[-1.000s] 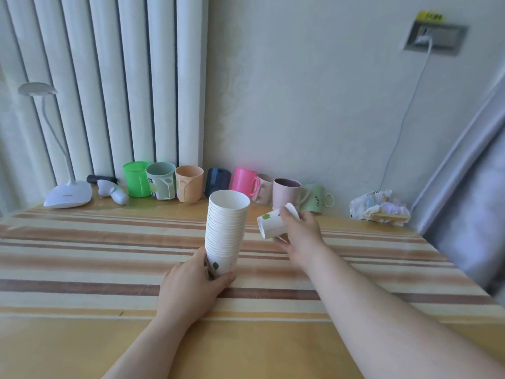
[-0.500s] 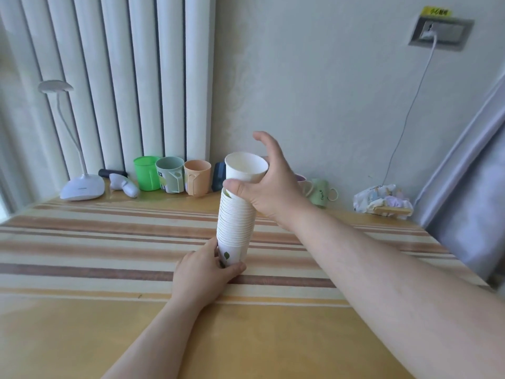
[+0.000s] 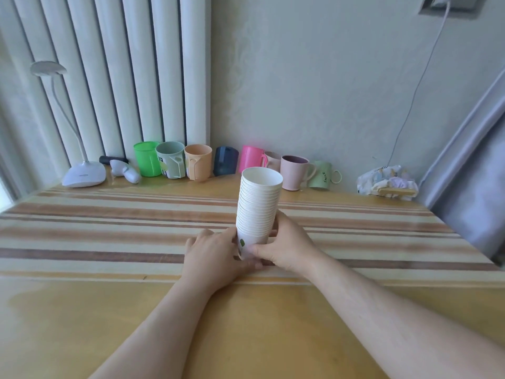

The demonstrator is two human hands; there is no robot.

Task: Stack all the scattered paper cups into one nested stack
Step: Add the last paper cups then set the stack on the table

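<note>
One tall nested stack of white paper cups [image 3: 259, 206] stands upright on the striped table [image 3: 109, 242], mouth up, with a small green mark on its lowest cup. My left hand [image 3: 213, 255] wraps the base of the stack from the left. My right hand [image 3: 284, 244] grips the same base from the right, fingers curled around the front. No loose paper cup is in sight on the table.
A row of coloured plastic cups and mugs [image 3: 196, 162] lines the back edge against the wall. A white desk lamp [image 3: 82, 173] stands back left beside a small white device [image 3: 124, 170]. A crumpled packet [image 3: 386, 181] lies back right, near a grey curtain [image 3: 475, 173].
My right hand carried a single cup onto the top of the stack, then dropped down to grip the base. My left hand kept hold of the base throughout.
</note>
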